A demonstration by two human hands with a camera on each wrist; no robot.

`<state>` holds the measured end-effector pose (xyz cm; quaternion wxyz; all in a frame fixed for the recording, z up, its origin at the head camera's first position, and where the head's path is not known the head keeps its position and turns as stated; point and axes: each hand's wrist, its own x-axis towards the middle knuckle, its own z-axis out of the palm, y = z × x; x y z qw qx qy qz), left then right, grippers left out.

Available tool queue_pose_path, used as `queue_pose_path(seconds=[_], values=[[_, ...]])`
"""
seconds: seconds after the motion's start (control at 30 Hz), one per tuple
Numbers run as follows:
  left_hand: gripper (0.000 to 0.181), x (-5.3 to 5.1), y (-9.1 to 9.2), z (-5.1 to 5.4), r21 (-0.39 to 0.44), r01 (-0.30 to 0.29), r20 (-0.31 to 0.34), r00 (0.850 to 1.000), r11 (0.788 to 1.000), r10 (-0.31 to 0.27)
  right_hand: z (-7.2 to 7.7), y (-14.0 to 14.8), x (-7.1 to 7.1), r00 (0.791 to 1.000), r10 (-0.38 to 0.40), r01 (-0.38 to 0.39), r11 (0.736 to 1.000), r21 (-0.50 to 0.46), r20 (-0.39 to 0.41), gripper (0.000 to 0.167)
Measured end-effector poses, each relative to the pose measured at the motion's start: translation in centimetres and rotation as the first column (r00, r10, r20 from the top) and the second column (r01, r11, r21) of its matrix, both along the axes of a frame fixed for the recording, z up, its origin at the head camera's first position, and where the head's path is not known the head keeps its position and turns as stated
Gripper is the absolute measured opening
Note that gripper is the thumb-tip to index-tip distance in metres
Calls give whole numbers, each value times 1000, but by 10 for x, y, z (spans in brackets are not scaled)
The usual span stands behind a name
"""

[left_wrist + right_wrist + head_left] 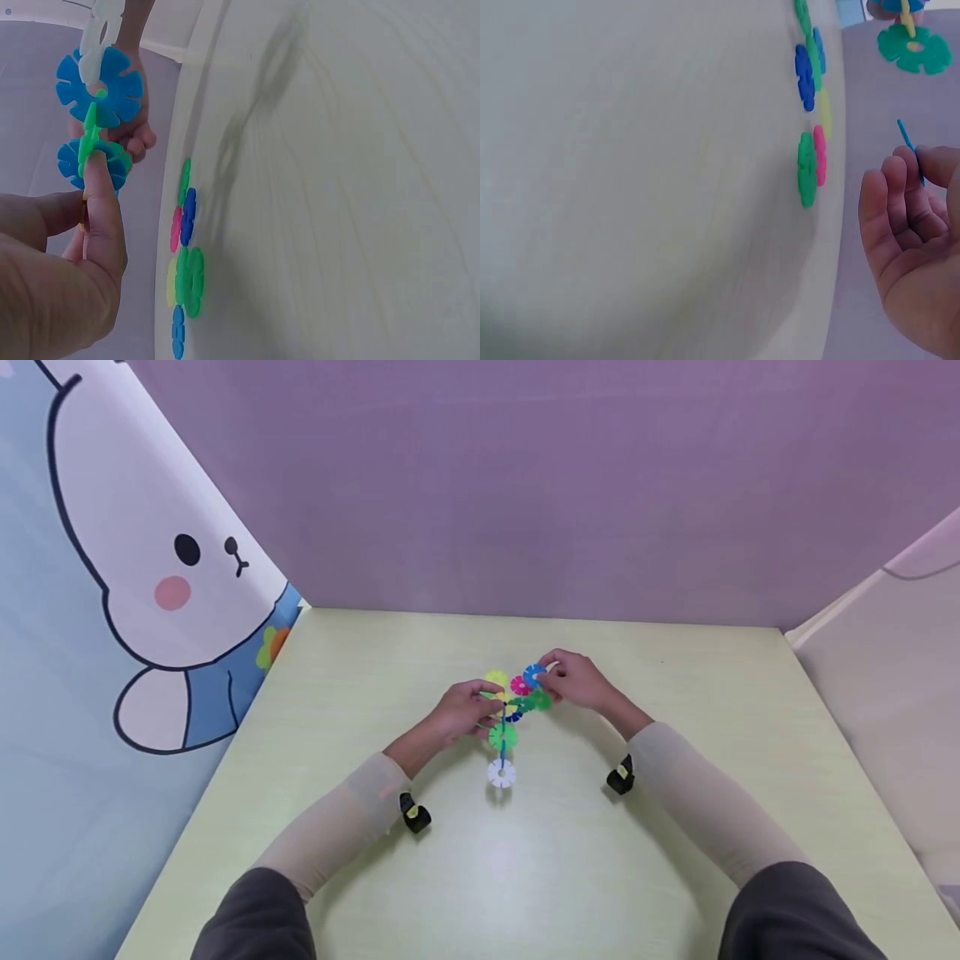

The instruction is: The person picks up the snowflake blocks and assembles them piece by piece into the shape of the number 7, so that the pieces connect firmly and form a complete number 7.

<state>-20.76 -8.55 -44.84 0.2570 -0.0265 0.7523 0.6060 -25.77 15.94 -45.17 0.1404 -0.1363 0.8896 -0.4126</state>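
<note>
Dark sleeves (258, 918): nearest the camera, at 7 and 5 o'clock in the head view, with pale sleeves (330, 827) reaching forward out of them.
Wrist cameras (415, 814): small and black, one beside each pale cuff.
Disc chain (503, 733): notched plastic discs slotted together, held above the table (510, 868) a little below the middle of the head view; a white disc (502, 781) makes its 6 o'clock end, with a green disc (495, 737) above that, and a teal disc (522, 703) sits at its 2 o'clock end.
Left hand (461, 714): at 9 o'clock from the chain, thumb and finger clamped on its yellow disc — only a thin edge of that piece shows in the left wrist view.
Right hand (577, 681): at 2 o'clock from the chain, thumb and forefinger together on a single blue disc (534, 675), which is apart from the chain; the other fingers are loosely bent.
Loose discs: on the table behind and under the hands — a yellow one (496, 677) at 12 o'clock from the chain, a pink one (519, 686) at 1, a dark blue one (514, 717) partly hidden, and some green.
Purple wall (562, 485): across 12 o'clock.
Rabbit print (150, 502): on the blue sheet (45, 760) towards 10 o'clock.
</note>
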Motion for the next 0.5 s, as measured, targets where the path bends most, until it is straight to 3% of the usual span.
queue_pose_path(seconds=[0.5], values=[[32,-1,2,-2,19,-18,-13,1000,1000,19,3,18,24,994,46,-33,991,-126,103,26]])
